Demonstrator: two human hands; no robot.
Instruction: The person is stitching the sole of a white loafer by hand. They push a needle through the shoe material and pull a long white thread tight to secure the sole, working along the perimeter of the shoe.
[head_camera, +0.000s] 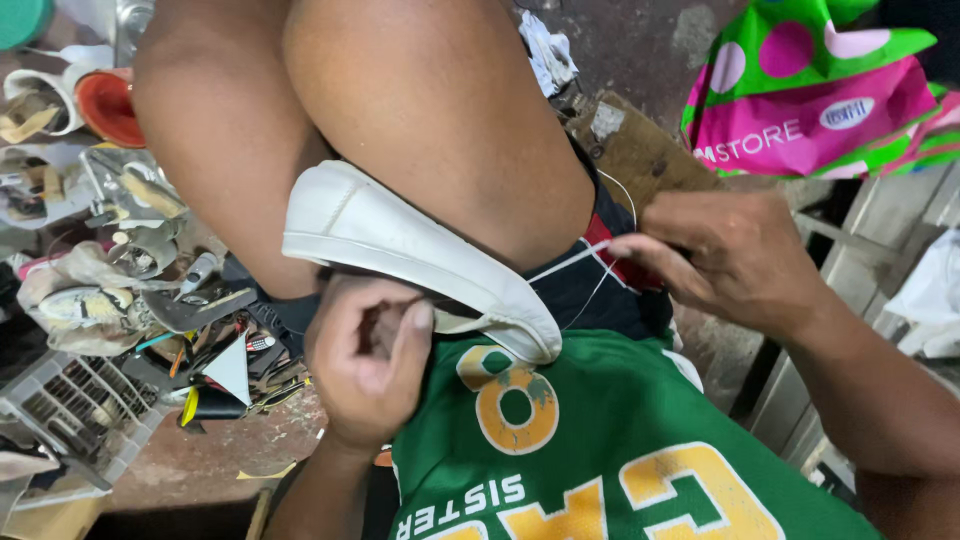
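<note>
A white shoe (420, 260), sole up, lies between the hands: left hand (368, 360) grips its near edge, right hand (725, 255) pinches taut white thread (570, 262).

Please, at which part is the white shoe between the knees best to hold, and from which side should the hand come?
Probably the heel end of the white shoe, gripped from the person's left. That end sticks out free past the thigh, rounded and firm, with its sole edge exposed. The toe end is crowded: the left hand sits against it, and the right hand pulls the white thread taut there.
</note>
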